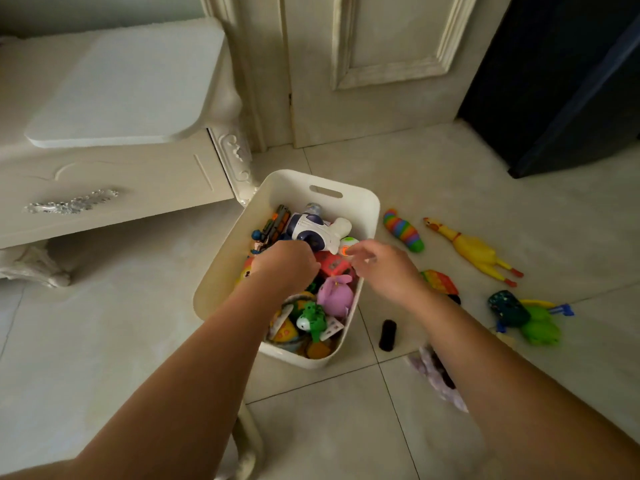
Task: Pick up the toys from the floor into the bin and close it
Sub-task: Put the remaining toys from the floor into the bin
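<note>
A white plastic bin [367, 209] stands on the tiled floor, filled with several toys: a white-and-blue robot [313, 228], a pink plush [335, 294], a green figure [313, 320]. My left hand [285, 263] reaches into the bin with its fingers curled down among the toys; what it grips is hidden. My right hand [379, 265] hovers over the bin's right rim, fingertips pinched near a small white toy with an orange spot [346, 245]. On the floor to the right lie a rainbow slug [403, 230], a yellow rubber chicken [474, 251], a rainbow pop toy [441, 280] and a green frog toy [538, 323].
A black cylinder [387, 335] and a lilac plush [433, 372] lie on the floor by my right forearm. A cream carved cabinet [114, 188] stands at the left, a cream door [374, 71] behind the bin, a dark appliance [568, 81] at the right.
</note>
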{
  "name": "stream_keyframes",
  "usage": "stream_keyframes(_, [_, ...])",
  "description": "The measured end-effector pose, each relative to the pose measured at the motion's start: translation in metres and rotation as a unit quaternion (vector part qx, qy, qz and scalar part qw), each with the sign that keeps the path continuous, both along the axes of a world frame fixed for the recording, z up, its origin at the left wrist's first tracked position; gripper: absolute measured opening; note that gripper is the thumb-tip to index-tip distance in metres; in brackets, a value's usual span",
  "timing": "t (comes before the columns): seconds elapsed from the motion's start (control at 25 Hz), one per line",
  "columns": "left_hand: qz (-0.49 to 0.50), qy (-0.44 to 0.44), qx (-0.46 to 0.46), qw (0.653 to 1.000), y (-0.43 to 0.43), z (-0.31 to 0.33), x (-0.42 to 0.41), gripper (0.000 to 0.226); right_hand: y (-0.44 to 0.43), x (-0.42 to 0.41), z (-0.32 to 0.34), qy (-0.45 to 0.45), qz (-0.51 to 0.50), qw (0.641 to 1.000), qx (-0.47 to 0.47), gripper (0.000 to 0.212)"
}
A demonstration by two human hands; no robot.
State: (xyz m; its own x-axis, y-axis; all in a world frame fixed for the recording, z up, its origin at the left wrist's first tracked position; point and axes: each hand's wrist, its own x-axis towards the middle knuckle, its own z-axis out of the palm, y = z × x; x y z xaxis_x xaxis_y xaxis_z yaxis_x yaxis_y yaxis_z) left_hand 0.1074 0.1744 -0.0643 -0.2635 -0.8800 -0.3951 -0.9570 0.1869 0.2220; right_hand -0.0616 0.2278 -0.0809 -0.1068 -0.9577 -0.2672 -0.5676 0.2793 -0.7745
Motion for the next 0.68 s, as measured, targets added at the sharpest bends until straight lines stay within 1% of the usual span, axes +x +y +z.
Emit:
stream_keyframes(0.04, [-0.010, 0.051, -0.018, 0.998, 0.007, 0.008, -0.020, 0.029, 0.004, -0.020, 0.000, -0.030, -0.054, 0.998, -0.005, 0.021])
stream_keyframes(0.12, [-0.023, 0.165, -0.032, 0.986, 0.025, 0.014, -0.058, 0.027, 0.016, -0.066, -0.011, -0.064, -0.147, 0.987, 0.019, 0.019])
stream_keyframes(0.16, [-0.038, 0.210, -0.022, 0.977, 0.034, 0.008, -0.078, 0.026, 0.026, -0.091, -0.021, -0.061, -0.181, 0.980, 0.047, 0.018])
stream_keyframes(0.24, [-0.073, 0.250, 0.021, 0.965, 0.053, -0.016, -0.109, 0.027, 0.049, -0.134, -0.047, -0.029, -0.228, 0.966, 0.116, 0.019])
stream_keyframes(0.32, [-0.091, 0.231, 0.081, 0.965, 0.068, -0.053, -0.131, 0.033, 0.077, -0.161, -0.077, 0.010, -0.223, 0.957, 0.187, 0.022])
stream_keyframes(0.4, [-0.092, 0.170, 0.137, 0.972, 0.076, -0.094, -0.145, 0.043, 0.102, -0.172, -0.104, 0.037, -0.164, 0.954, 0.247, 0.031])
stream_keyframes(0.52, [-0.082, 0.084, 0.177, 0.977, 0.079, -0.145, -0.149, 0.047, 0.120, -0.161, -0.127, 0.032, -0.075, 0.955, 0.285, 0.067])
stream_keyframes(0.56, [-0.077, 0.066, 0.184, 0.978, 0.081, -0.158, -0.151, 0.048, 0.123, -0.155, -0.135, 0.058, -0.043, 0.953, 0.294, 0.081])
stream_keyframes(0.6, [-0.071, 0.052, 0.190, 0.978, 0.083, -0.167, -0.152, 0.051, 0.125, -0.148, -0.142, 0.120, -0.004, 0.945, 0.305, 0.091])
stream_keyframes(0.64, [-0.069, 0.039, 0.191, 0.978, 0.085, -0.174, -0.152, 0.056, 0.127, -0.141, -0.150, 0.190, 0.025, 0.932, 0.306, 0.093])
stream_keyframes(0.68, [-0.077, 0.027, 0.181, 0.980, 0.087, -0.180, -0.154, 0.064, 0.129, -0.133, -0.155, 0.245, 0.030, 0.923, 0.293, 0.087])
